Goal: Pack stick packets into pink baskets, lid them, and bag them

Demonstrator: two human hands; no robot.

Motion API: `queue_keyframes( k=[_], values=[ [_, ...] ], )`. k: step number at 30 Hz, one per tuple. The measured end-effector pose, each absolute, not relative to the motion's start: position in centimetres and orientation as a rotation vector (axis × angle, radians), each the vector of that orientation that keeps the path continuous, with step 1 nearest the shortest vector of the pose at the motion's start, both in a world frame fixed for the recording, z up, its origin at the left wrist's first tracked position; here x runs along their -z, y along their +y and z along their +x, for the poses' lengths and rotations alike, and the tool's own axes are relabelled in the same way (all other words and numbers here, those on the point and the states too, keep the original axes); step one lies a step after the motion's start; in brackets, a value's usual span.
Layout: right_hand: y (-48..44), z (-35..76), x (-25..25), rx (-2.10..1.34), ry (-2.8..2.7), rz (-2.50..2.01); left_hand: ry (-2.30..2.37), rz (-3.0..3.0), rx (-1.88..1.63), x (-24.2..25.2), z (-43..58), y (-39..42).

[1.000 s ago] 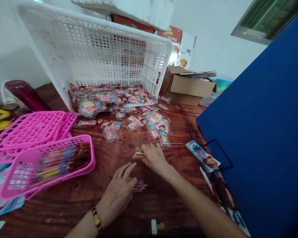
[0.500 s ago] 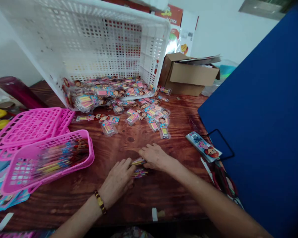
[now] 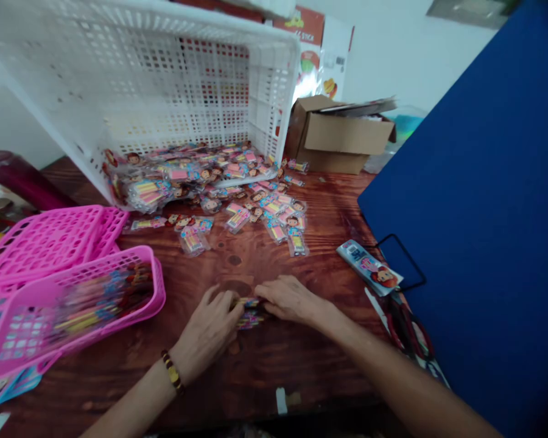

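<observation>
My left hand [image 3: 212, 325] has its fingers closed on the left end of a small stack of clear packets [image 3: 249, 319], which shows yellow, pink and blue edges. At the stack's right end, the fingers of my right hand [image 3: 287, 298] are pressed round it from above. The stack stays low over the brown wooden table, and my fingers cover part of it. More clear packets [image 3: 276, 210] with pink and yellow sticks and cartoon-head cards lie loose beyond my hands. A pink basket [image 3: 158, 286] to the left holds similar packets in rows.
A white crate [image 3: 274, 79] lies on its side at the back, spilling packets. Pink perforated baskets or lids [image 3: 50, 240] are piled at left. A cardboard box [image 3: 342, 140] stands behind. On the right are a printed card pack [image 3: 369, 267], scissors [image 3: 408, 328] and a blue panel [image 3: 475, 201].
The view has shifted slightly, so the crate and basket sit further left. Both hands stay at the stack, and the packets between them now look more level and gathered.
</observation>
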State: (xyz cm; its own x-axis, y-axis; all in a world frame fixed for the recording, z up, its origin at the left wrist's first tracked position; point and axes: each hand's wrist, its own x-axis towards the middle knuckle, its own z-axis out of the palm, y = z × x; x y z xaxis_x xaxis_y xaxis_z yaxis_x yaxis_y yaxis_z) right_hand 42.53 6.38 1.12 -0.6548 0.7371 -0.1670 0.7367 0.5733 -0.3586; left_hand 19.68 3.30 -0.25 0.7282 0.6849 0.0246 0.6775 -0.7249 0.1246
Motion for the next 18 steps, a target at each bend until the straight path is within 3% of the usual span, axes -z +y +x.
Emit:
queue_keyframes(
  k=[3,7,10,12,16,18],
  values=[
    [5.4,43.8,-0.7,-0.893,-2.519,-1.334,1.156,2.844,0.025,0.3,19.5,3.5],
    [4.4,45.9,0.1,-1.201,-2.235,-1.32,1.15,2.908,-0.131,1.7,19.1,3.8],
    [6.1,48.2,0.1,-1.435,-2.193,-1.293,1.232,2.832,-0.026,2.3,19.5,4.3],
    [8.9,50.1,0.2,-1.243,-2.158,-1.427,1.268,2.779,0.115,1.9,20.3,4.7],
    [14.7,52.7,1.2,-0.421,-2.241,-1.874,1.261,2.688,0.27,0.0,21.4,5.2],
    [15.7,52.3,2.0,-0.242,-2.426,-1.973,1.245,2.637,0.326,-0.7,21.1,5.0]
  ],
)
